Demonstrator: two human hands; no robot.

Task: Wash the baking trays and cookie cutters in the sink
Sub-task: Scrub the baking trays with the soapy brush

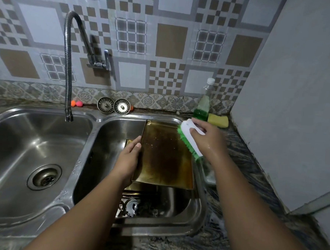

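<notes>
The baking tray (166, 155) is gripped at its left edge by the left hand (127, 159); the green-bristled scrubbing brush (190, 137) is clasped in the right hand (207, 139) at the tray's right edge

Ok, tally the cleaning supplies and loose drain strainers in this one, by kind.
White scrub brush with green bristles, gripped by the right hand: 1
Yellow rectangular sponge: 1
Clear plastic bottle of green liquid: 1
Round metal sink strainers: 2
Total: 5
</notes>
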